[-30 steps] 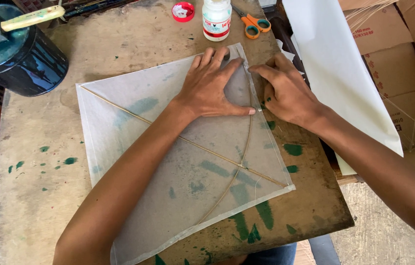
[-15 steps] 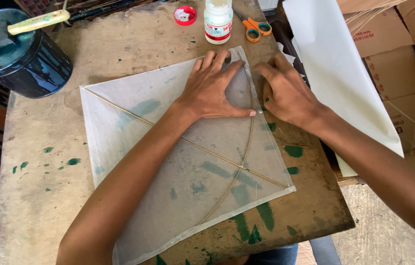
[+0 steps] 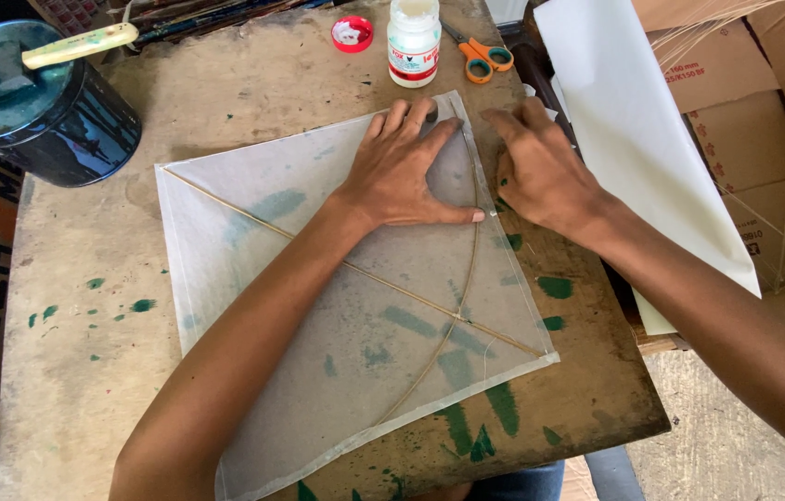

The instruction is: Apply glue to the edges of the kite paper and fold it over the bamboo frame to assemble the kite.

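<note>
**Both hands flat on the paper kite**

The left hand [image 3: 408,172] is spread wide, palm down, gripping nothing, pressing the translucent paper kite [image 3: 337,306] near its far corner. The right hand [image 3: 541,172] lies just beside it on the kite's right edge, fingers loosely extended, holding nothing. The kite lies flat across the paint-stained wooden counter [image 3: 105,371], its thin bamboo sticks [image 3: 392,283] crossing under the paper. Beyond the hands stand a white glue bottle [image 3: 413,39], its red cap [image 3: 352,32] and orange scissors [image 3: 483,56]. A dark tin [image 3: 40,111] sits far left.
</note>
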